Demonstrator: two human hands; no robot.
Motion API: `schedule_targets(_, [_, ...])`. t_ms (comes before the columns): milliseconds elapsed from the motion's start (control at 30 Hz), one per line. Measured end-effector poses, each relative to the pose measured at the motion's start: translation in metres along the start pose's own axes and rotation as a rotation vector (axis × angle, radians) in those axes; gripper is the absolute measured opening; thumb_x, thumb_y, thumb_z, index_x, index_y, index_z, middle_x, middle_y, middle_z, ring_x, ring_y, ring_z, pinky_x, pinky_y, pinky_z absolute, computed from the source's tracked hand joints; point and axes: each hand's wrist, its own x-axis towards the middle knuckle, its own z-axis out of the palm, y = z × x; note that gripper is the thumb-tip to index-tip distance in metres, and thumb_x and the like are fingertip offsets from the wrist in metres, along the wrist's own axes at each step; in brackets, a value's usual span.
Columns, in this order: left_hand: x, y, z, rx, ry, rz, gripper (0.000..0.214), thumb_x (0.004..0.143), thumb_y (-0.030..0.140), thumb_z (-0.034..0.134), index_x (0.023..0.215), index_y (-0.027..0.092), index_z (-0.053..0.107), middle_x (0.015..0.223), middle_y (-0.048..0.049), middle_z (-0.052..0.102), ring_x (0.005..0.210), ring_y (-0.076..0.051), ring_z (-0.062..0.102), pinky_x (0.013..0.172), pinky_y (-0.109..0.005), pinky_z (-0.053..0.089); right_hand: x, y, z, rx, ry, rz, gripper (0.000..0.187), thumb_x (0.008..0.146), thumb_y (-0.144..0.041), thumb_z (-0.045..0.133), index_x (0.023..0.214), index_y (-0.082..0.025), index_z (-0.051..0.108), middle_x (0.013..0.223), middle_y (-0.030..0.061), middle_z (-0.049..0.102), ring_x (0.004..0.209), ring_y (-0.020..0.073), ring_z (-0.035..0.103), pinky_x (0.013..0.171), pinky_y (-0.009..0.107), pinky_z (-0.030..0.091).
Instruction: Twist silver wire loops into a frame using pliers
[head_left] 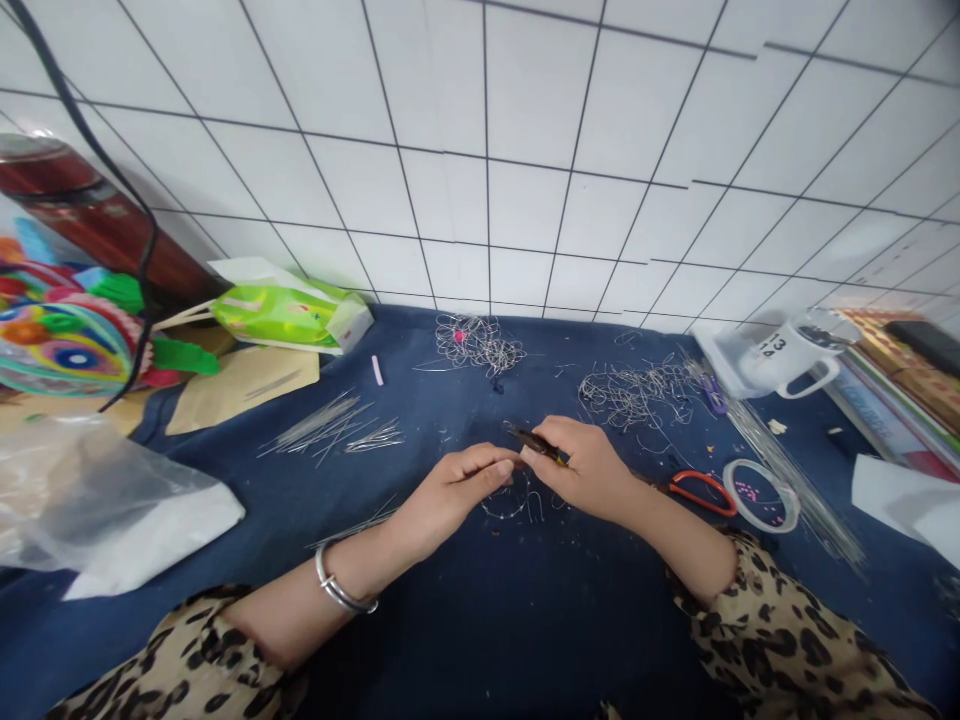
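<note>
Both of my hands meet over the middle of a dark blue cloth. My right hand [576, 468] is wrapped round a pair of pliers [541, 444], whose dark jaws point up and left. Thumb and fingers of my left hand [465, 485] pinch a thin silver wire piece [504, 514], bent into loops that hang below the fingertips. Just where the pliers and the wire meet is hidden by my fingers. A silver bangle [337, 588] circles my left wrist.
Tangled wire heaps [480, 345] [634, 393] lie behind my hands. Straight wires [319, 425] are at left. Orange-handled scissors [703, 492], a round dish [761, 496] with pink beads and a white mug [795, 355] stand right. A plastic bag [112, 510] and green tissue pack [281, 312] lie left.
</note>
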Motion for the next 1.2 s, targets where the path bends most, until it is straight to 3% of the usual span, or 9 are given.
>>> schedule_targets(133, [0.0,-0.002,0.0,-0.092,-0.008,-0.044,0.023,0.086,0.031,0.049,0.097,0.017,0.064,0.078,-0.0028,0.06,0.076,-0.016,0.052,0.072,-0.027,0.04,-0.001,0.001,0.0,0.011,-0.024,0.015,0.014,0.083,-0.025,0.048,0.07,-0.018,0.049,0.066,-0.0025,0.044,0.062,0.0095,0.041,0.058,0.021,0.031])
schedule_targets(500, [0.0,0.001,0.001,-0.094,-0.031,-0.06,0.017,0.084,0.028,0.054,0.077,0.015,0.059,0.069,-0.0012,0.059,0.067,-0.013,0.051,0.067,-0.025,0.038,-0.001,0.003,0.008,0.068,-0.041,0.042,0.018,0.082,-0.028,0.049,0.068,-0.018,0.05,0.064,-0.003,0.045,0.062,0.0092,0.042,0.058,0.022,0.031])
schedule_targets(700, [0.0,0.0,0.001,-0.144,0.124,-0.061,0.016,0.084,0.028,0.053,0.078,0.015,0.06,0.067,-0.001,0.06,0.065,-0.013,0.052,0.066,-0.025,0.039,-0.001,0.0,0.006,0.214,0.0,0.243,0.018,0.082,-0.035,0.05,0.082,-0.018,0.057,0.073,-0.0008,0.054,0.066,0.0102,0.048,0.061,0.022,0.036])
schedule_targets(867, [0.002,-0.001,0.001,-0.178,0.242,-0.02,0.014,0.083,0.026,0.054,0.078,0.015,0.06,0.069,-0.0005,0.059,0.068,-0.012,0.052,0.069,-0.025,0.04,-0.004,-0.001,0.014,0.301,-0.074,0.368,0.024,0.075,-0.042,0.058,0.08,-0.018,0.056,0.067,-0.0026,0.053,0.059,0.0089,0.046,0.053,0.02,0.035])
schedule_targets(1200, [0.002,-0.003,0.001,-0.268,0.227,-0.046,0.013,0.083,0.026,0.054,0.08,0.015,0.058,0.072,-0.002,0.061,0.071,-0.013,0.055,0.07,-0.026,0.042,-0.002,-0.002,0.025,0.3,-0.045,0.421,0.011,0.074,-0.029,0.056,0.074,-0.018,0.055,0.064,-0.0039,0.052,0.056,0.0079,0.044,0.053,0.02,0.035])
